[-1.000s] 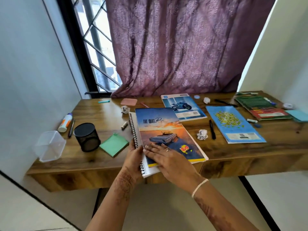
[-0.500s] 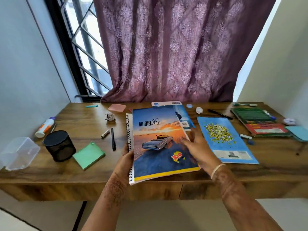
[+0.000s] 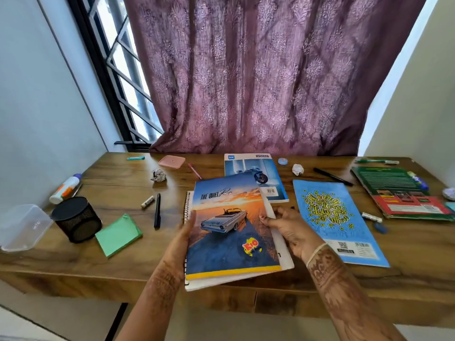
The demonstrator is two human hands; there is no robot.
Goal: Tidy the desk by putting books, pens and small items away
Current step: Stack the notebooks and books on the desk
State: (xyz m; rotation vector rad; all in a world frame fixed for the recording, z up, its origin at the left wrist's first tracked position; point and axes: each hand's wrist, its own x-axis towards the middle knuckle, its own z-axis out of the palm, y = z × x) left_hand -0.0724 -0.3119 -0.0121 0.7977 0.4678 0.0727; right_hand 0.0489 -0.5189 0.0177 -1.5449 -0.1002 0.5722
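A notebook with a sunset and car cover (image 3: pixel 229 232) lies on top of a white spiral notebook (image 3: pixel 283 249), and I hold the pair lifted over the front of the wooden desk (image 3: pixel 123 188). My left hand (image 3: pixel 181 238) grips their left edge at the spiral. My right hand (image 3: pixel 289 227) grips the right edge, thumb on the cover. Behind them lies a motorbike notebook (image 3: pixel 256 168). A blue notebook with yellow lettering (image 3: pixel 332 217) lies to the right. A black pen (image 3: pixel 157 210) lies left of the stack.
Left side: black mesh pen cup (image 3: pixel 76 219), clear plastic box (image 3: pixel 23 226), green sticky pad (image 3: pixel 118 235), glue bottle (image 3: pixel 65 189), crumpled paper (image 3: pixel 158 174), pink eraser (image 3: pixel 171 160). Right side: green and red books (image 3: pixel 398 190), black marker (image 3: pixel 332 176), paper ball (image 3: pixel 298 169). A curtain hangs behind.
My right hand slid from the cover's front to the right edge of the two notebooks. Both hands raised the stack off the desk and moved it rightward, uncovering the black pen.
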